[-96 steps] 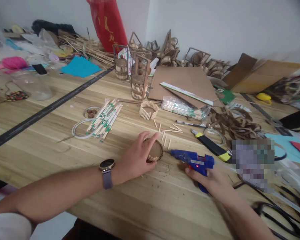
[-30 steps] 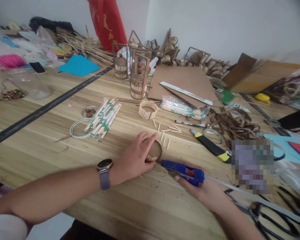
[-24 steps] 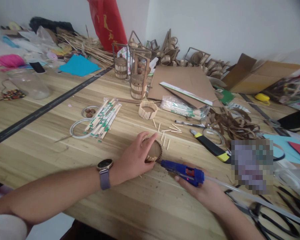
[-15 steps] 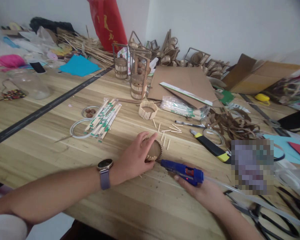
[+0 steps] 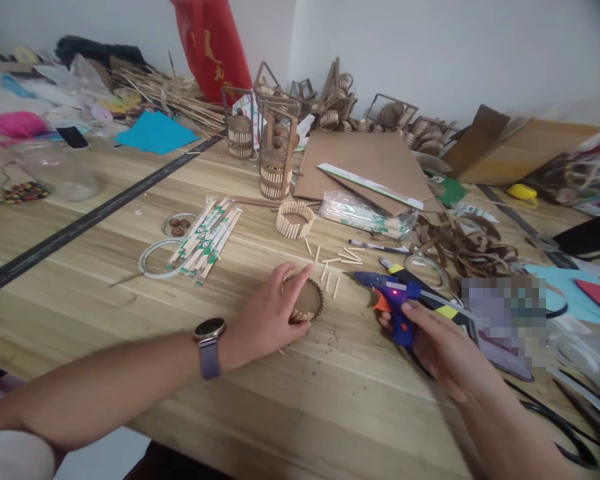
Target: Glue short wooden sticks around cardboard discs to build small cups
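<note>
My left hand [image 5: 260, 317] grips a round brown cardboard base [image 5: 311, 298] lying on the table, thumb and fingers around its edge. A few short pale sticks stand along the base's near rim; its far left side is behind my fingers. In my right hand [image 5: 443, 340] is a blue hot glue gun [image 5: 393, 293] with an orange trigger and a lit red light. Its nozzle points left, apart from the base, close to several loose short sticks [image 5: 336, 287]. Beyond these stands a round cardboard piece ringed with sticks [image 5: 295, 221].
Wrapped chopsticks [image 5: 210, 237] and tape rolls [image 5: 155, 259] lie to the left. A utility knife [image 5: 447, 311] and brown strips [image 5: 467, 247] are at the right. Finished stick-and-cardboard baskets [image 5: 276, 175] stand behind, beside a cardboard sheet [image 5: 365, 157].
My right hand has drawn the glue gun away from the base, up and to the right, and turned it more upright. My left hand stays in place on the base.
</note>
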A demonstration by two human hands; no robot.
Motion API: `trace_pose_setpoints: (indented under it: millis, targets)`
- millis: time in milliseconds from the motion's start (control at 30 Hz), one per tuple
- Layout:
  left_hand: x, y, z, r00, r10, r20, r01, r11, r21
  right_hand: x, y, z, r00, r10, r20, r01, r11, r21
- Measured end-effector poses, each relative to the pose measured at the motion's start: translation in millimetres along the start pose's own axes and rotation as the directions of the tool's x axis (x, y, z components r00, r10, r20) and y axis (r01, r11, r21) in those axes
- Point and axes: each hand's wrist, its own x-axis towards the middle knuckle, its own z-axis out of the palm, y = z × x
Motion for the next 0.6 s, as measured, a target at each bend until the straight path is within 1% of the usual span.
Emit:
trace_pose_setpoints:
  millis: [33,100,133,167,200,233,267,300,333,367,400,467,500,533,600]
  targets:
    - [-0.1,-0.2,0.2,1.000,-0.001,-0.001,0.001,1.000,0.000,1.7,-1.6,-3.7,1.000,-0.010,-0.013,0.009,1.000,-0.029]
    - [-0.4,-0.7,1.1,1.000,0.001,-0.004,-0.001,1.000,-0.001,5.1,-1.7,-10.4,0.996,-0.065,-0.063,0.053,0.984,-0.171]
    - [-0.6,-0.9,1.6,1.000,0.004,-0.006,-0.004,1.000,-0.003,6.8,-0.2,-12.8,0.987,-0.124,-0.099,0.092,0.956,-0.280]
    - [-0.8,-1.2,2.0,1.000,0.007,-0.008,-0.007,1.000,-0.005,8.2,1.9,-14.0,0.970,-0.210,-0.125,0.143,0.902,-0.407]
    - [-0.9,-1.3,2.4,1.000,0.009,-0.010,-0.009,1.000,-0.007,9.2,4.1,-13.8,0.937,-0.325,-0.129,0.209,0.817,-0.538]
    - [-1.0,-1.4,2.7,1.000,0.009,-0.011,-0.009,1.000,-0.009,9.6,6.1,-12.2,0.885,-0.455,-0.095,0.288,0.697,-0.656]
    - [-1.0,-1.5,2.9,1.000,0.008,-0.010,-0.008,1.000,-0.010,9.5,7.7,-9.2,0.819,-0.573,-0.018,0.371,0.554,-0.745]
    - [-0.9,-1.5,2.9,1.000,0.006,-0.010,-0.006,1.000,-0.012,8.9,8.6,-4.9,0.744,-0.662,0.091,0.454,0.401,-0.795]
    - [-0.7,-1.4,2.8,1.000,0.004,-0.009,-0.004,1.000,-0.012,8.1,8.8,0.4,0.668,-0.710,0.221,0.537,0.254,-0.804]
    - [-0.6,-1.3,2.7,1.000,0.003,-0.008,-0.003,1.000,-0.012,7.2,8.7,6.1,0.597,-0.721,0.353,0.614,0.128,-0.779]
    - [-0.5,-1.3,2.6,1.000,0.003,-0.006,-0.003,1.000,-0.012,6.7,8.2,12.1,0.533,-0.703,0.470,0.681,0.027,-0.732]
    - [-0.2,-1.1,2.3,1.000,0.007,-0.007,-0.007,1.000,-0.013,7.2,7.3,23.3,0.436,-0.629,0.644,0.769,-0.110,-0.629]
    - [-0.2,-1.0,2.2,1.000,0.010,-0.008,-0.010,1.000,-0.013,8.3,6.9,28.2,0.403,-0.590,0.700,0.790,-0.162,-0.591]
    - [-0.1,-0.9,2.1,1.000,0.013,-0.009,-0.014,1.000,-0.012,10.0,6.4,32.7,0.382,-0.550,0.742,0.799,-0.206,-0.564]
    - [0.0,-0.8,2.0,1.000,0.019,-0.012,-0.019,1.000,-0.012,14.1,5.1,40.0,0.366,-0.481,0.796,0.796,-0.282,-0.536]
